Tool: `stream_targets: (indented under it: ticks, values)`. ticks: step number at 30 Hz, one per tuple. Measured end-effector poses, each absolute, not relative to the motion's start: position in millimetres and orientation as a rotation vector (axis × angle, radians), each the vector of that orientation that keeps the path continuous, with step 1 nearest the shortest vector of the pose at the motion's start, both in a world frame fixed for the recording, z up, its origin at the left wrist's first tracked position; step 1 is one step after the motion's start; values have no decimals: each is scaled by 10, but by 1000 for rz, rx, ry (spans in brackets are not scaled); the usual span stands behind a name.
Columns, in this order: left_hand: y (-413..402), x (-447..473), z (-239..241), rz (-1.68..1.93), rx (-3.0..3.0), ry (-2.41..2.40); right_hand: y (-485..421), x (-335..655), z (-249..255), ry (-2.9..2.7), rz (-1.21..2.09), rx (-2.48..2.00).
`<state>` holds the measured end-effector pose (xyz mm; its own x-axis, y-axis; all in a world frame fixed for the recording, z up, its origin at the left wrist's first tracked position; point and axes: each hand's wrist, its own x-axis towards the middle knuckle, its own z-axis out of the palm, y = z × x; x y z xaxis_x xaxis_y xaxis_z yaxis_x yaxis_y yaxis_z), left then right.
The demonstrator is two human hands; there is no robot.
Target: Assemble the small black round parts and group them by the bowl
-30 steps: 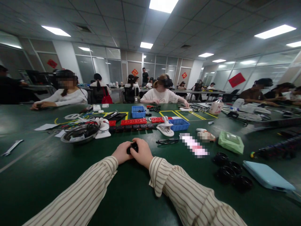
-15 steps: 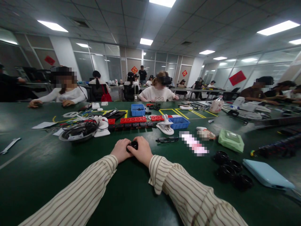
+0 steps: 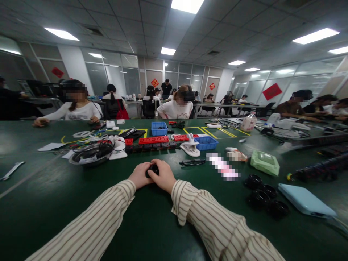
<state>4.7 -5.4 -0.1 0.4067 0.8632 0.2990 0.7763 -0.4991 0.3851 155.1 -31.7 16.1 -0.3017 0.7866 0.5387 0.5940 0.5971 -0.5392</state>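
Between my two hands, low over the green table (image 3: 152, 224), is a small round black part (image 3: 154, 169) with a glossy look. My left hand (image 3: 140, 175) is closed around its left side. From the right, my right hand (image 3: 164, 175) grips it too, with the thumb across its near face. The fingers hide most of it, so its exact kind does not show. Several black ring-shaped parts (image 3: 259, 199) of similar finish lie in a group to the right of my right forearm.
Ahead of my hands lie black-framed glasses (image 3: 192, 162), a white clip stand (image 3: 191, 146), blue bins (image 3: 207, 142) and red socket blocks (image 3: 153, 140). A metal bowl (image 3: 89, 159) with cables stands left. Right are a green pack (image 3: 264, 163) and a light-blue case (image 3: 306, 201). People sit across the table.
My hands stay on the black part with only a slight shift of the fingers. The view has moved a little. Across the table, one person's arms have drawn in toward the body.
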Motion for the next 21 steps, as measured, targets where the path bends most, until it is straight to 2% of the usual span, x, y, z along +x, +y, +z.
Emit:
stream_targets:
  ticks: [13,21]
  values:
    - [-121,120,30,665,2481,1671,-250,1543,119,-1888,257,-1255]
    - [-81,75,28,619,2521,1603,-251,1549,119,-1941,245,-1150]
